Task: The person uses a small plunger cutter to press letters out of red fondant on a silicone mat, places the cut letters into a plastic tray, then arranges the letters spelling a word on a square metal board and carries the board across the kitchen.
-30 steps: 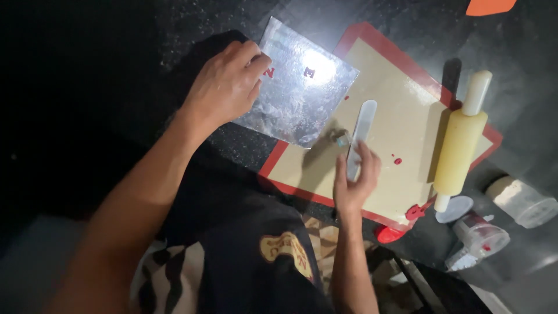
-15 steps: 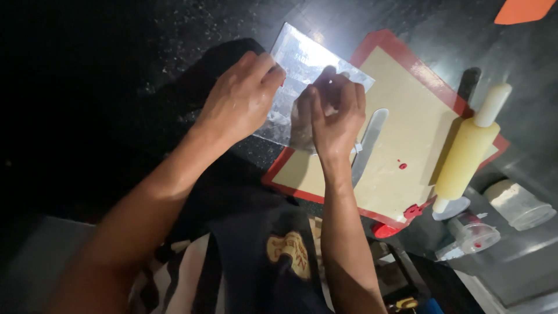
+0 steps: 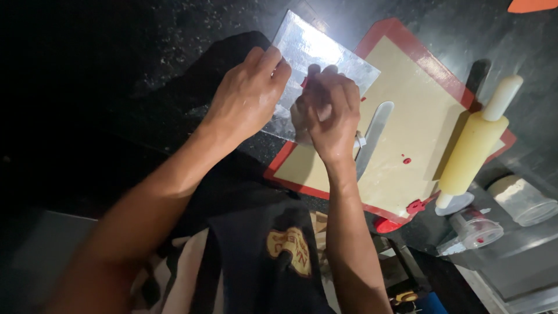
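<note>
Pressing left hand point(image 3: 247, 99) flat on foil sheet point(image 3: 325, 52) | right hand point(image 3: 331, 110) curled, pinching its near edge | sheet angled up-right, overlapping red-rimmed mat point(image 3: 407, 116) on worktop point(image 3: 145, 46) | spatula point(image 3: 372, 134) just right.

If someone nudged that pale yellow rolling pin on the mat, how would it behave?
The rolling pin is a smooth cylinder lying on its side on the flat red-edged mat, so it would probably roll sideways readily. It looks solid and thick, so likely stiff and fairly heavy. Nothing beside it appears to block it.
</note>
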